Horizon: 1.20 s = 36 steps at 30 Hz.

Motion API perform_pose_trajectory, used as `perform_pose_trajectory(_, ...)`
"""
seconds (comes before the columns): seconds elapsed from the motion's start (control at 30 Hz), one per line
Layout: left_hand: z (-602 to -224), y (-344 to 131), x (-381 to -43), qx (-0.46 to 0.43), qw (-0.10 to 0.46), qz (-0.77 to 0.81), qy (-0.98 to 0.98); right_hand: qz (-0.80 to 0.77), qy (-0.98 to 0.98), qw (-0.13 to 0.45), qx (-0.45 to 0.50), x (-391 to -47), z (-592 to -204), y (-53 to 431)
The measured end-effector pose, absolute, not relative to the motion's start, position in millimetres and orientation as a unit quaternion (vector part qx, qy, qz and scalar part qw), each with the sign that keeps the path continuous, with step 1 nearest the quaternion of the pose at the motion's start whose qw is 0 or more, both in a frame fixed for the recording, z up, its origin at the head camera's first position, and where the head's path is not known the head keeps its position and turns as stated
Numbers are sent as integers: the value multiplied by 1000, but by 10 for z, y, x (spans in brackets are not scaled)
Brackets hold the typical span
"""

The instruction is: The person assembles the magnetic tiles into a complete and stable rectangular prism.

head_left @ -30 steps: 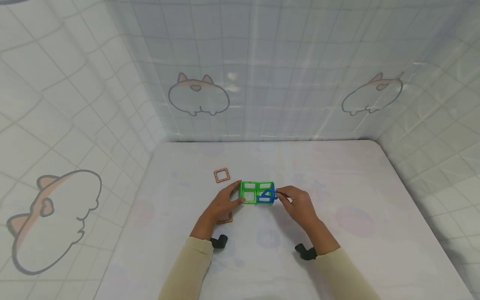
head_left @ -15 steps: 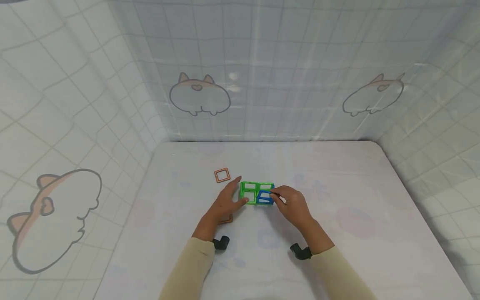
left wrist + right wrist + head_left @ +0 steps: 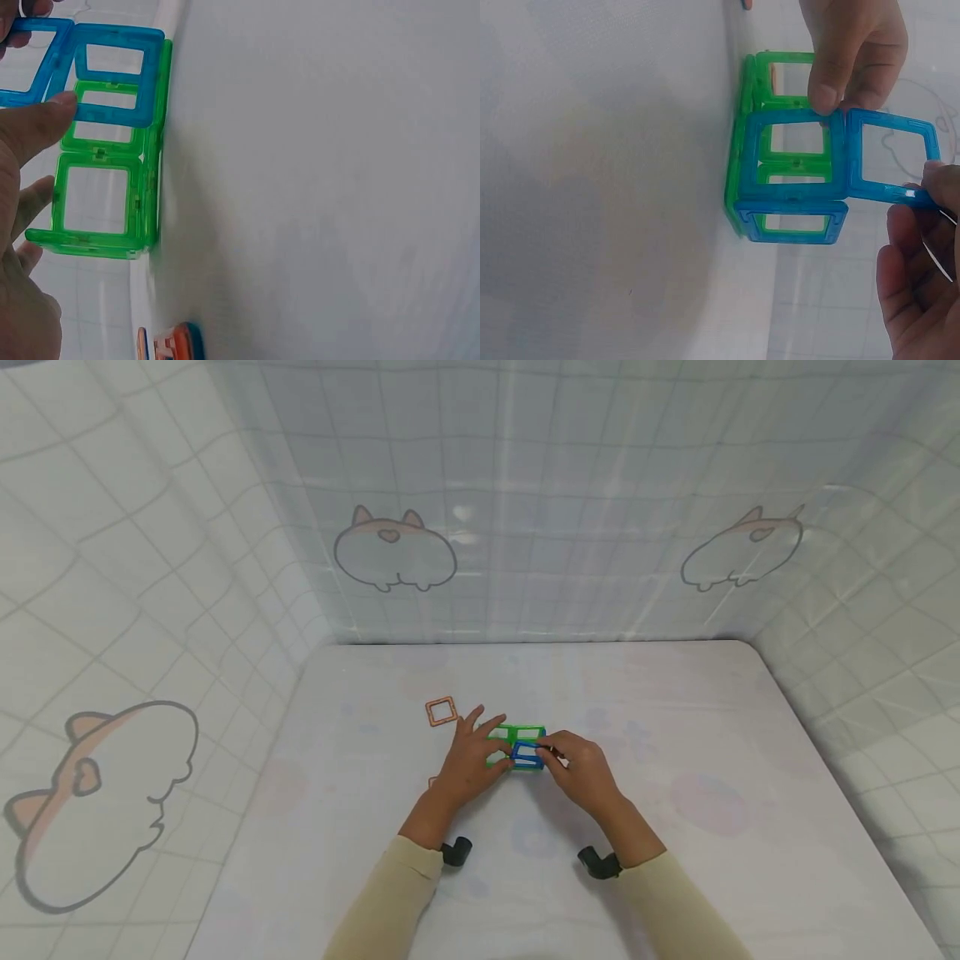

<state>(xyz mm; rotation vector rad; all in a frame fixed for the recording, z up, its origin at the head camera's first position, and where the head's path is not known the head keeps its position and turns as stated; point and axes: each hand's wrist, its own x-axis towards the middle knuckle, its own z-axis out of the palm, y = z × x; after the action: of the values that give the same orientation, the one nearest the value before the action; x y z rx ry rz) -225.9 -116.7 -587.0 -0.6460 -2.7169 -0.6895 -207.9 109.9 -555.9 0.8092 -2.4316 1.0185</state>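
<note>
Several green square magnetic tiles (image 3: 135, 191) form an open frame on the table. Two blue magnetic tiles (image 3: 791, 238) stand as walls at its right end. Another blue square tile (image 3: 889, 121) meets a standing blue tile along one edge, level with the top of the frame. My right hand (image 3: 587, 770) pinches this tile by its outer edge between thumb and fingers. At the top edge of the front blue wall, close to the seam, my left hand (image 3: 467, 762) pinches with thumb and forefinger. Its other fingers spread over the green part and hide some of it in the head view.
An orange square tile (image 3: 430, 713) lies behind and left of the frame. Another orange piece (image 3: 432, 782) is mostly hidden by the left wrist. White curtains with cartoon animals (image 3: 395, 556) surround the table (image 3: 675, 710) on its back and sides.
My right hand has brought the blue tile left over the frame and flattened it. My left hand has moved right from the green end to the blue wall.
</note>
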Motion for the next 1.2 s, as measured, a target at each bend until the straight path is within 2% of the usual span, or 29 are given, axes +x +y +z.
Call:
perform_pose_trajectory(0.23,-5839,-1146,-2226,-211,128,-246,-937,354,-866,191,299,-2085,-5544,1086)
perform_pose_trajectory(0.53,-5831,-1145,-2224,-198,124,-252,-939,360,-848,219,323,-2106,-5440,1056)
perform_pose_trajectory(0.83,-5850,-1198,-2199,-165,102,-298,-935,369,-852,191,317,-2098,-5383,967)
perform_pose_trajectory(1.2,-5852,-1392,-2116,-91,20,-433,-897,364,-852,179,332,-2141,-5447,786)
